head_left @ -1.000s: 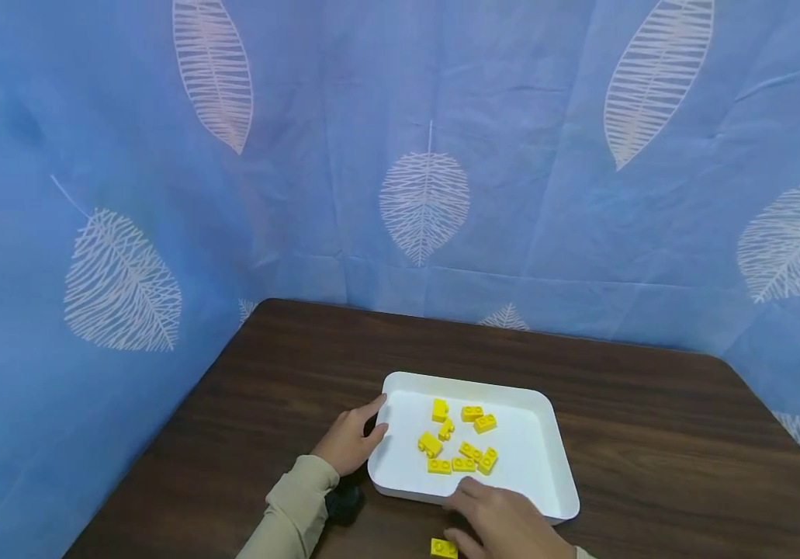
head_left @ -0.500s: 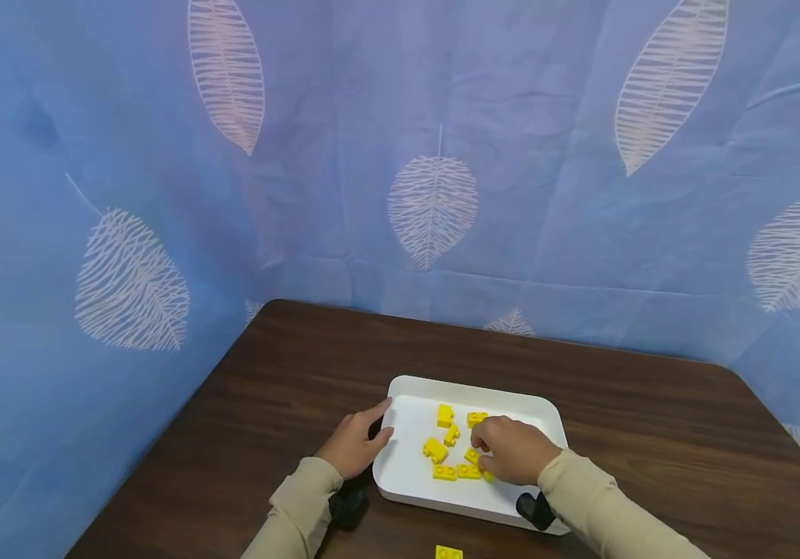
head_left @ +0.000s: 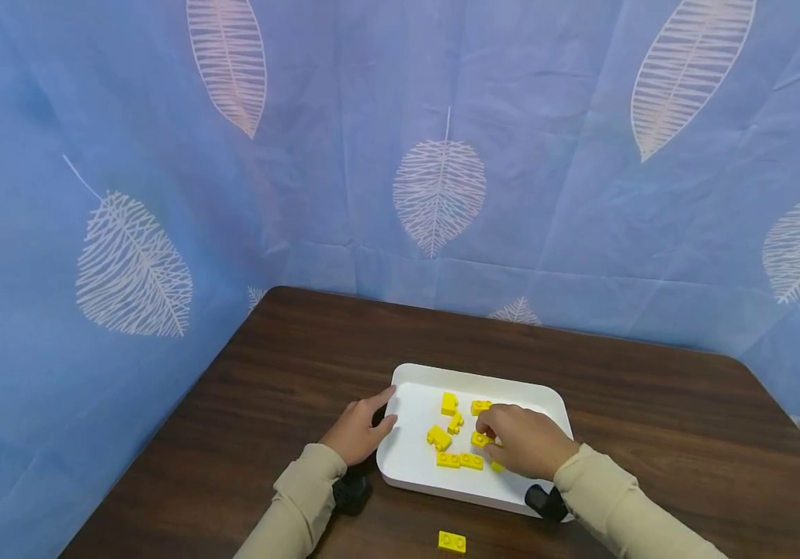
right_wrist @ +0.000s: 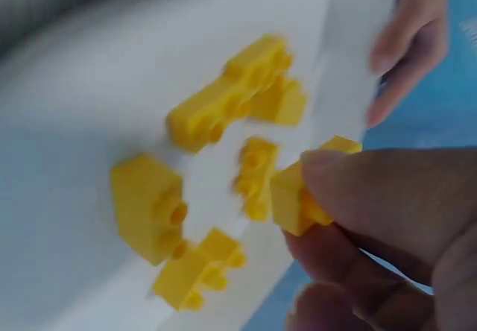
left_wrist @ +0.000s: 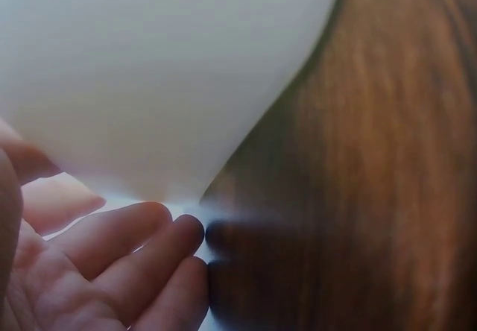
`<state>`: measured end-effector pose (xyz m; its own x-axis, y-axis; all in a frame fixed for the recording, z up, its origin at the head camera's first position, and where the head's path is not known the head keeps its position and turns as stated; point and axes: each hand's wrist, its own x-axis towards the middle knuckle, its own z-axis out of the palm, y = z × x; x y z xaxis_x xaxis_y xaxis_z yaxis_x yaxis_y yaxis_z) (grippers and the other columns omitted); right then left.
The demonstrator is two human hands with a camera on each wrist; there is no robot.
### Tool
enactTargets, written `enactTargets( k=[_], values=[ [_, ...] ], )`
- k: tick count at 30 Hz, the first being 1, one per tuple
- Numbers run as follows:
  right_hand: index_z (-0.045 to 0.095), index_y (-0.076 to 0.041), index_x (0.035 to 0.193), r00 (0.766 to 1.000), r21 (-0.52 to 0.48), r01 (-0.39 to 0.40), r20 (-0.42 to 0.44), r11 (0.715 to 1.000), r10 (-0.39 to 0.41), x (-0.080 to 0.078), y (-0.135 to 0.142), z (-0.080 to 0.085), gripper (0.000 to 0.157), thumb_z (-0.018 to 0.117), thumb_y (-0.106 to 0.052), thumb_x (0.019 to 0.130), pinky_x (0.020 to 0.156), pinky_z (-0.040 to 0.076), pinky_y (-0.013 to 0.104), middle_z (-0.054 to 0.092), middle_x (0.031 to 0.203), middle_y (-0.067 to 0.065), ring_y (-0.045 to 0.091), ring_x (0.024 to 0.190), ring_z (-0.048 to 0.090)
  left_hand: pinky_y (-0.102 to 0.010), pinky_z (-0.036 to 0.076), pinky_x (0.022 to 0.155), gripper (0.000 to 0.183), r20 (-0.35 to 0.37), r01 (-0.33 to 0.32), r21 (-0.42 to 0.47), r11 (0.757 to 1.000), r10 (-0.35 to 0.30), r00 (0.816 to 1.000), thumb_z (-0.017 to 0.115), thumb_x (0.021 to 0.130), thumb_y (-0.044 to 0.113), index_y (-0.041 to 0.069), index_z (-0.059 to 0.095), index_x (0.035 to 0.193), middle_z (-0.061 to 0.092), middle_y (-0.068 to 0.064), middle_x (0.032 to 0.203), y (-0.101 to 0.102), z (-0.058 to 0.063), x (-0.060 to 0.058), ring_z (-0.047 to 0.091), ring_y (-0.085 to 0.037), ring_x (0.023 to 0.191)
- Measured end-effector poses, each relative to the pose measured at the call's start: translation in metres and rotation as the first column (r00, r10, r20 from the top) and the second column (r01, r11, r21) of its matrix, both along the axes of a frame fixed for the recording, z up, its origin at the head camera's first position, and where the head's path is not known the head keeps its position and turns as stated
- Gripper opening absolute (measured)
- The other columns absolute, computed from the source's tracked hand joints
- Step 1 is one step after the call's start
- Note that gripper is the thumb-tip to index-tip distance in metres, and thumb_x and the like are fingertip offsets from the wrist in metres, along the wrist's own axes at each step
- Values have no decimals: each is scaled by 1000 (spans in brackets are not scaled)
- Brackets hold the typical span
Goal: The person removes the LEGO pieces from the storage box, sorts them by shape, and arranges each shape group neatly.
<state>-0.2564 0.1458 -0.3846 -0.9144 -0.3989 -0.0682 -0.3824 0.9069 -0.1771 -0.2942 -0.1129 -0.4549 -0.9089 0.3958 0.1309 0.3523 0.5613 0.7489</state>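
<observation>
A white tray (head_left: 405, 423) with several yellow toy bricks in it stands on the table. My left hand (head_left: 358, 431) is at the tray's left end, thumb and forefinger spread against the rim. The left wrist view shows its other fingers (left_wrist: 149, 271), nearly straight, beside the tray wall. My right hand (head_left: 528, 441) is over the tray's right half. Between thumb and forefinger it pinches a yellow toy brick (right_wrist: 291, 200), partly covered by the thumb. Other bricks (right_wrist: 149, 208) lie around it, some end to end. The right hand hides part of the tray floor.
One yellow brick (head_left: 451, 542) lies on the dark wooden table (head_left: 316, 349) in front of the tray. A blue curtain (head_left: 344, 155) with white leaf prints hangs behind the table and along its left side.
My right hand has moved from the tray's front edge, near the loose brick, into the tray, and now pinches a brick. My left hand has stayed at the rim.
</observation>
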Motion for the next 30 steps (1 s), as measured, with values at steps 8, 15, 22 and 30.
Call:
enactTargets(
  k=[8,15,22,30],
  values=[
    [67,-20,93,966,-61,-241,-111,969,233,64,12,11,13,73,-19,81,59,49,21,59,87,-16,-2,72,54,-49,41,101,52,1,-4,13,1000,4,1000,57,94,14,-1,41,141,46,-21,140,0,1,1,47,-33,127],
    [67,-18,83,942,-54,-328,53,943,330,86,11,-23,9,72,-13,78,53,39,14,51,73,-19,-6,61,39,-50,40,102,52,25,-8,27,1000,7,1000,56,95,15,1,40,142,45,-20,141,1,2,1,46,-33,128],
    [68,-17,82,948,-24,-306,80,952,307,83,11,-31,10,74,-12,76,52,39,16,53,72,-16,-5,61,40,-49,40,102,52,26,-2,25,1000,1,1000,56,95,15,1,39,142,44,-20,141,0,0,0,45,-32,129],
    [67,-16,94,974,-33,-222,-48,974,220,65,12,4,15,72,-23,81,58,49,23,61,87,-12,-2,72,54,-48,39,103,52,27,-13,15,1000,12,1000,57,94,15,1,40,142,45,-19,141,-1,3,-1,45,-31,129]
  ],
)
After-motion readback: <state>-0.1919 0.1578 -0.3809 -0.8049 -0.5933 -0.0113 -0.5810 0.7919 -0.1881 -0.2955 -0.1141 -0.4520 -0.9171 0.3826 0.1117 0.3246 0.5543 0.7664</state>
